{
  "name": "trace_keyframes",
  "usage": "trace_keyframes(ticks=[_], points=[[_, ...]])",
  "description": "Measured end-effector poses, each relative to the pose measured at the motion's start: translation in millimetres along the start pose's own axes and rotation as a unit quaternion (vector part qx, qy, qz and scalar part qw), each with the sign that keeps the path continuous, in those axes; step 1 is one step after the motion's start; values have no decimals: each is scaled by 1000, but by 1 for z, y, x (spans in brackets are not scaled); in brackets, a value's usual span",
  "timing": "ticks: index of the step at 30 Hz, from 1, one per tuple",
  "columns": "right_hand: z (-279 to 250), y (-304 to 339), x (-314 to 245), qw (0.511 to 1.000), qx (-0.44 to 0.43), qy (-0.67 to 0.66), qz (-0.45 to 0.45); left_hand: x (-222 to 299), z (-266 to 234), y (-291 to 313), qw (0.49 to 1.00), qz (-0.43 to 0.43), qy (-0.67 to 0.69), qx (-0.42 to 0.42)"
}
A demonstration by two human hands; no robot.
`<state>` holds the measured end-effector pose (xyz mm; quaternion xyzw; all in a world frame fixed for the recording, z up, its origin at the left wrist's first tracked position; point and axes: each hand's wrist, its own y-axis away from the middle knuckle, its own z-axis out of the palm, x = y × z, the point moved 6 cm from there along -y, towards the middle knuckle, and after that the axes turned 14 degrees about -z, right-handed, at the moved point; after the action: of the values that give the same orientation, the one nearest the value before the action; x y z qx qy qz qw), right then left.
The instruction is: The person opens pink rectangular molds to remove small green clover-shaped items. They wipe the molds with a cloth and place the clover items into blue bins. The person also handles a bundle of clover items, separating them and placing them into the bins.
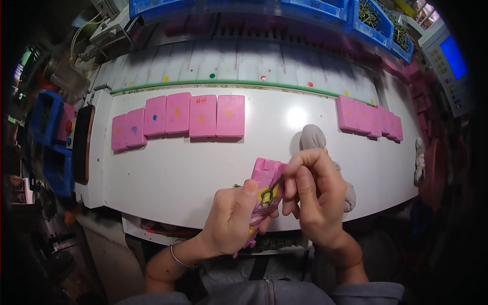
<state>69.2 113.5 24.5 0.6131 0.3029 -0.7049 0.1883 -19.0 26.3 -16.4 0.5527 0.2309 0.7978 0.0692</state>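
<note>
Six pink rectangular blocks (178, 115) lie on the white worktop (173, 178). Left hand (229, 218) grips a pink, yellow-patched slab (265, 175) above the near edge; right hand (317, 198) pinches its dark branched piece (264, 193), work apparently unfinished. Rightmost: further pink blocks (356, 117).

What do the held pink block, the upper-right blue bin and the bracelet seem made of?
Pink block: perhaps rubber or silicone, matte, from its dull, soft-looking surface.
Blue bin: likely hard, smooth plastic, given its solid colour and slight sheen.
Bracelet: apparently polished metal, judging by its silvery glint.
</note>
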Motion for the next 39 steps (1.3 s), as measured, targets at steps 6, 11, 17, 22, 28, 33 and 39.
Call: trace_keyframes(ticks=[6,11,17,22,28,33,39], points=[[2,-5,-7,992,-109,40,43,10,-3,4,999,-8,-47,14],[0,-3,-10,989,-128,70,14,13,1,2,999,-37,-34,-20],[3,-1,-13,987,-92,-48,125,10,1,1,994,-84,55,-48],[2,-4,-12,983,-169,71,17,11,0,0,995,-85,17,-55],[3,-3,-15,987,-156,32,-7,14,3,-4,982,-108,115,-102],[6,-2,-13,990,-120,-64,37,3,4,-10,953,-175,210,-133],[-4,4,-14,970,-50,-239,-3,-12,-14,-11,974,-149,162,-59]])
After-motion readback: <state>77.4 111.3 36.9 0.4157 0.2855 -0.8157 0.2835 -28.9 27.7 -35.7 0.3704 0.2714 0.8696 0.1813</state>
